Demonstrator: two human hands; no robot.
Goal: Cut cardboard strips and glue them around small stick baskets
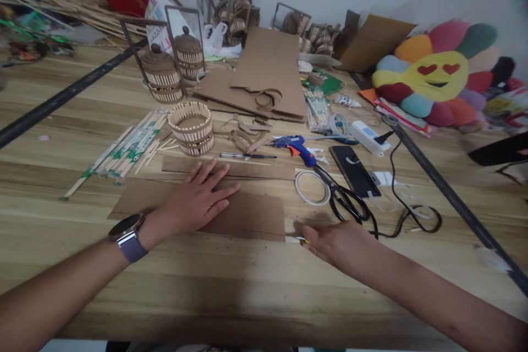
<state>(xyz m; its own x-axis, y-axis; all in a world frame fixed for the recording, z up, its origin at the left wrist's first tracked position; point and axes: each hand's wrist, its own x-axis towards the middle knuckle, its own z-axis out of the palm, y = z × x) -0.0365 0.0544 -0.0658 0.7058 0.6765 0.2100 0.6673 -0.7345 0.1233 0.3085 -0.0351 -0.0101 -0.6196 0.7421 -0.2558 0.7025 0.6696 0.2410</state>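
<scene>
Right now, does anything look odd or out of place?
Nothing damaged. Curled cardboard offcuts lie beyond the cardboard sheet under the left hand, with the right hand's blade at its corner; a plush cushion sits among craft clutter.

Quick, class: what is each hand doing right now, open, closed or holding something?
Left hand: open, flat on the cardboard sheet.
Right hand: closed on a small knife.

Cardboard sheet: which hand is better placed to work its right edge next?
Right, probably. The right hand grips a small tool at the right edge of the cardboard sheet; the left hand lies flat on it, pinning it.
</scene>
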